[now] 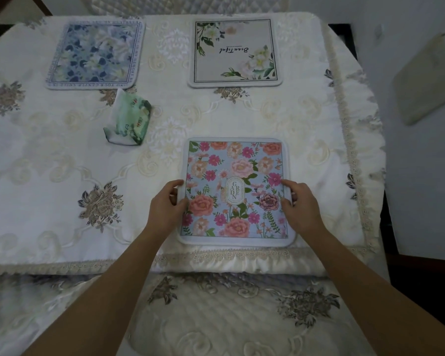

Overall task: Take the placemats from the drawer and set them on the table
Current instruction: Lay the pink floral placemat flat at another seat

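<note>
A pink-flowered placemat (235, 160) with a "Garden" label lies flat near the table's front edge. My left hand (166, 205) grips its left edge and my right hand (302, 204) grips its right edge, thumbs on top. A blue floral placemat (94, 53) lies at the far left of the table (49, 155). A beige placemat (235, 52) with white flowers and the word "Beautiful" lies at the far right. No drawer is in view.
A green tissue pack (127, 122) sits left of centre between the mats. A cream embroidered cloth covers the table, with a lace edge at the front and right. A padded chair seat (216, 317) lies below me. Another chair back shows beyond the table.
</note>
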